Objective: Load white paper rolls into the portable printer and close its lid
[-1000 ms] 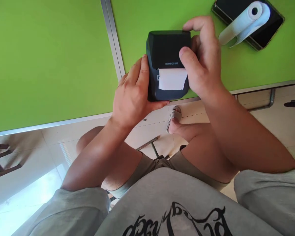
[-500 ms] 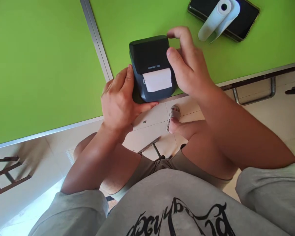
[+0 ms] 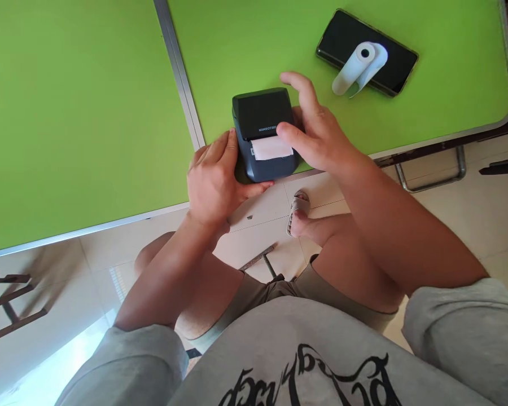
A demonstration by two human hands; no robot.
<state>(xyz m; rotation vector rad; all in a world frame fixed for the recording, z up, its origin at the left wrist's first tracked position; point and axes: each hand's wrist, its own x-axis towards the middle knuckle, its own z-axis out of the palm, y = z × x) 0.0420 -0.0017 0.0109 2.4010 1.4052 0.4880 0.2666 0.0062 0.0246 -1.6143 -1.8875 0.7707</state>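
Note:
A dark label printer with a black lid and "NIIMBOT" lettering sits at the near edge of the green table. White paper sticks out of its front slot. My left hand grips the printer, fingers along its left side and thumb under the near edge. On the right side is my right hand, its index finger stretched out and apart from the thumb. That thumb lies over the right end of the paper slot; whether it presses there I cannot tell. The other fingers are partly hidden beside the printer.
Beyond my right hand a black phone lies on the green table, with a partly unrolled white paper roll on top. A metal strip crosses the table. Metal table legs show below its edge.
My right thumb has moved from the lid's right side down over the paper slot. The right index finger has come off the lid's far corner. The view has shifted slightly.

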